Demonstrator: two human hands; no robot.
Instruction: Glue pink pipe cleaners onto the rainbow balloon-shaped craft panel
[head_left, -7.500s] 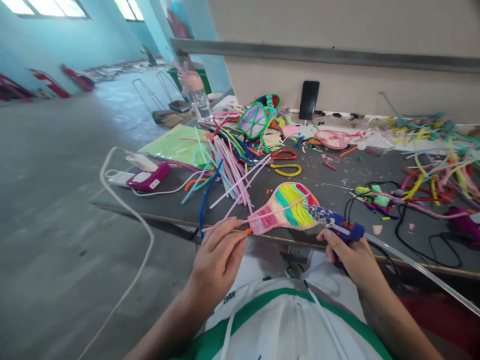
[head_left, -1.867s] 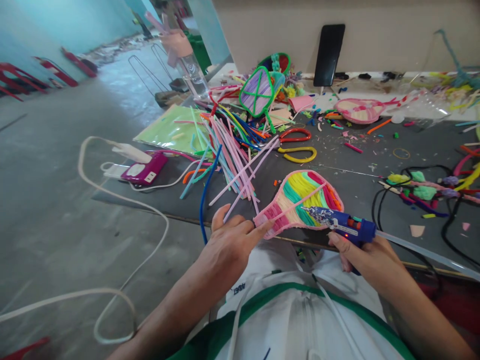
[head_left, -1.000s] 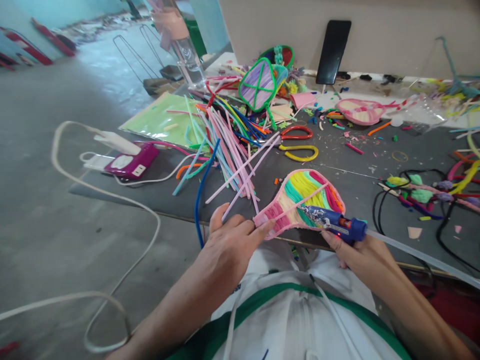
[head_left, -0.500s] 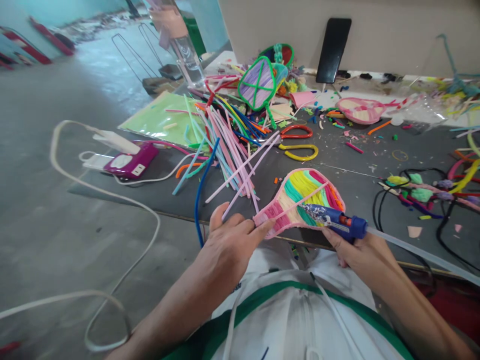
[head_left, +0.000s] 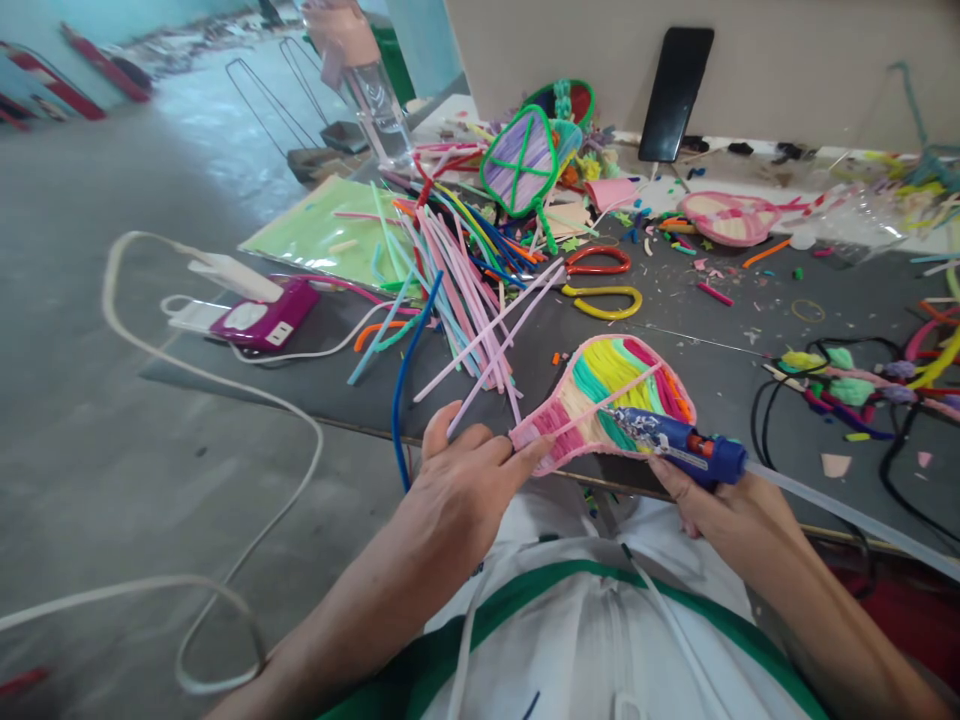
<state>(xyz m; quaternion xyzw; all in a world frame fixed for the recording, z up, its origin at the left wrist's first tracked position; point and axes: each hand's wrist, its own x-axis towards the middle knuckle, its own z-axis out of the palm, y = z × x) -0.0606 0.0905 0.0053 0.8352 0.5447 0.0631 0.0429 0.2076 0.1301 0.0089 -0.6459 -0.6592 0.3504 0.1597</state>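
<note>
A pear-shaped craft piece [head_left: 637,372], wrapped in bands of yellow, teal, cream and pink with a fuzzy pink border, lies at the table's front edge. Across its face runs a thin pink strip [head_left: 604,404]. My left hand [head_left: 466,478] is closed at the narrow end, its index finger pressed on the piece and the strip. In my right hand [head_left: 709,500] is a blue glue gun [head_left: 667,440], a long clear glue stick [head_left: 847,515] trailing from its back. The gun's nozzle points left, at or just over the strip; I cannot tell whether it touches.
Pink and lilac pipe cleaners [head_left: 469,310] lie just beyond my left hand, beside scissors [head_left: 600,285] with red and yellow handles. A purple power socket [head_left: 266,315] with a white cable sits left. A phone [head_left: 677,95] leans at the back. Black cords [head_left: 765,410] lie right.
The whole view has shifted slightly. Both hands, the glue gun and the craft piece keep nearly the same places relative to each other.
</note>
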